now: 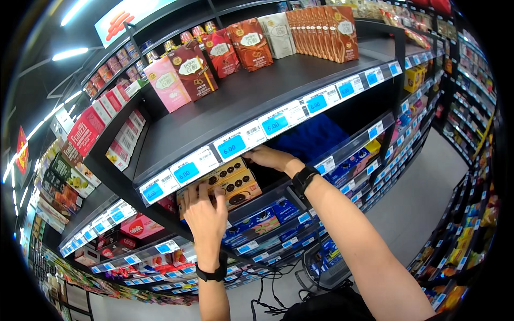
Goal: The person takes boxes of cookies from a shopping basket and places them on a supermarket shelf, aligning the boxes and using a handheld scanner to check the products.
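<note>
Yellow sandwich-cookie boxes are stacked on the shelf level just under the top shelf's front edge. Against their left end lies my left hand, its fingers apart and a black band on the wrist. My right hand reaches in at the boxes' upper right corner, beneath the price strip. Its fingertips are partly hidden by the shelf edge and the boxes, so its grip does not show. Right of that hand, dark blue material lies inside the same level.
Pejoy boxes stand on the black top shelf above my hands. Blue cookie boxes fill lower levels. Below me are a grey basket and loose black cables. Another stocked shelf borders the aisle floor at right.
</note>
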The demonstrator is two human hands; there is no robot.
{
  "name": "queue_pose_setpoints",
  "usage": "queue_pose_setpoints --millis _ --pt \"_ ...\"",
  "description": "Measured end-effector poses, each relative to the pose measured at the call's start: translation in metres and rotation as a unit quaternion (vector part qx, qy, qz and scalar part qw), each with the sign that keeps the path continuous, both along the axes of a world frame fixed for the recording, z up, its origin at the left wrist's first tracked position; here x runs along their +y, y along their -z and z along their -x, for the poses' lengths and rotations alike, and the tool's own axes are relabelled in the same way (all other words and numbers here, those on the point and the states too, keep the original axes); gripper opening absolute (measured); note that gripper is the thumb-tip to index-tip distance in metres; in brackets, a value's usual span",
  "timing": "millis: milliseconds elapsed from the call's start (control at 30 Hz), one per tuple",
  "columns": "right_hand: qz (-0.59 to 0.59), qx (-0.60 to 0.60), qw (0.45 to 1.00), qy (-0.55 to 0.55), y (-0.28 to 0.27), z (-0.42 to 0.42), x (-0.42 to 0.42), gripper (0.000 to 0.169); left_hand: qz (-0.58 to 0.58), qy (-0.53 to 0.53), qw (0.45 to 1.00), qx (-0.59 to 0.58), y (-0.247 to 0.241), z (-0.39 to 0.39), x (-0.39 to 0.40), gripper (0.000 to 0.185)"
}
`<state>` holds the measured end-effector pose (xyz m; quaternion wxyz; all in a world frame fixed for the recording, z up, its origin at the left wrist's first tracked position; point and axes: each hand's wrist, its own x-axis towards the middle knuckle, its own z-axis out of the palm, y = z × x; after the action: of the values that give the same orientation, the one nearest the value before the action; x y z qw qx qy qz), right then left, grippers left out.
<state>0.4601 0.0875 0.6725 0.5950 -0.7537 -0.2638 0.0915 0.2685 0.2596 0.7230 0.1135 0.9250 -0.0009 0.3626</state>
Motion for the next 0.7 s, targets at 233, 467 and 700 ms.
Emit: queue_pose_setpoints --millis 233,467,700 --pt "-0.055 0.039 0.997 -0.022 -0.007 0.007 -0.002 0.044 -0.062 -0.083 0.986 0.132 -0.011 -0.024 0.019 0.051" --pt "-0.063 0.027 0.997 -0.017 0.003 -0.002 -0.004 0.044 -0.074 -0.076 0.981 0.162 -0.007 -0.023 0.019 0.054" --pt "-0.058 0.03 0.998 -0.026 -0.008 0.012 -0.005 0.045 -0.088 -0.077 0.981 0.158 -0.001 -0.023 0.025 0.054"
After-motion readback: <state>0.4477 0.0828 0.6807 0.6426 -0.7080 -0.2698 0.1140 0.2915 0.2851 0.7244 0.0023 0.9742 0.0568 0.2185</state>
